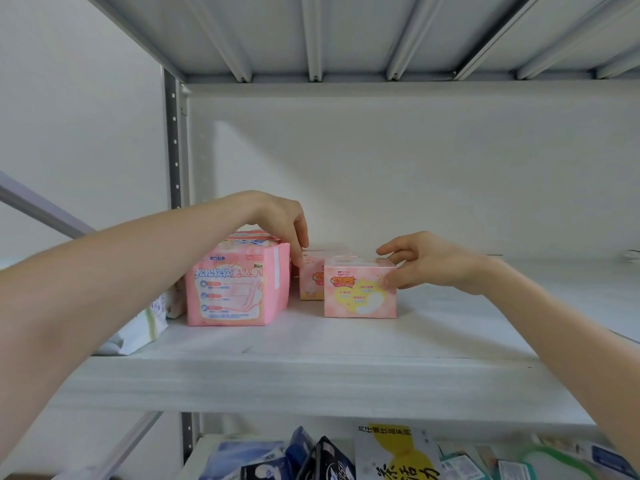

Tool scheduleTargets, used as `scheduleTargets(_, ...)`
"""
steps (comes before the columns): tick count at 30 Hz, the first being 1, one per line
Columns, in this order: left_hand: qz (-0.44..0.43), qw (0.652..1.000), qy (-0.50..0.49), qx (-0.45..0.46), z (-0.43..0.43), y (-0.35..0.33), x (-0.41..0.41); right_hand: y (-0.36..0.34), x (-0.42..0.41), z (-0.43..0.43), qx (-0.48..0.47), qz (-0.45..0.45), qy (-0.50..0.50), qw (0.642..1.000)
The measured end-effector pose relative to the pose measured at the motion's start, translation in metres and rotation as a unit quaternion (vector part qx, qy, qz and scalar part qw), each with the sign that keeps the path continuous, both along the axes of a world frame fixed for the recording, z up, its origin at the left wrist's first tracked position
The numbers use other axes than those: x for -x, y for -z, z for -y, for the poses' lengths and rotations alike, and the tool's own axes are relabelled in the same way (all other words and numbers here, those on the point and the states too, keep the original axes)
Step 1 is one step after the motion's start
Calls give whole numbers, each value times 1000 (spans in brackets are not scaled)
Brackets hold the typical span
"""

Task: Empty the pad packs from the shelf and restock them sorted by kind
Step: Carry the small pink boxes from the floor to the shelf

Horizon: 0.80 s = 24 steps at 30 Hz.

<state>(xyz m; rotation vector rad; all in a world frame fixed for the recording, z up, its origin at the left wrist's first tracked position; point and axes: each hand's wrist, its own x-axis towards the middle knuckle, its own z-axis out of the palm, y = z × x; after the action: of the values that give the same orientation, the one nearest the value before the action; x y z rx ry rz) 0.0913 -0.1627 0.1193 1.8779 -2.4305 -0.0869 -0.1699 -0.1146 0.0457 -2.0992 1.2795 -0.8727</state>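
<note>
Head view: a front pink box (360, 292) was seen standing upright on the shelf board (311, 375), a little right of the frame's centre, its printed face turned toward the camera. It was gripped at its upper right corner by the right hand (429, 261), which reached in from the lower right of the frame; the thumb was pressed against the right edge of the front face while the other fingers were curved, partly spread, over the top toward the back. Just behind and to the left of it a rear pink box (311, 282) of the same print was set, partly hidden by the front one. Its top left corner was touched by the downward-bent fingertips of the left hand (277, 216), whose arm crossed the frame from the lower left; whether that box was actually gripped could not be told. Immediately left of the rear box a large pink pack (235, 289) was stood upright, with further pink packs glimpsed behind it. Farther left, half covered by the forearm, a white pack (138, 330) was laid at the board's edge. A grey perforated upright (173, 133) was seen at the upper left, and ribbed shelf underside (311, 36) along the top. Along the bottom of the frame, dark blue packs (322, 459) and a white-and-yellow pack (391, 452) were crowded on a lower shelf.
</note>
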Motion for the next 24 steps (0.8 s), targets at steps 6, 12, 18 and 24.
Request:
scheduleTargets(6,-66,997,17,-47,-8,-7,-6,2,-13,1,-29,42,-7,999)
scheduleTargets(12,-13,993,29,-112,-29,-11,1,4,-35,0,-41,57,-20,997)
scheduleTargets(18,23,995,21,-92,-31,-7,4,6,-44,3,-40,61,-11,997)
scheduleTargets(24,15,996,12,-92,-33,-6,3,7,-43,6,-41,47,-4,998)
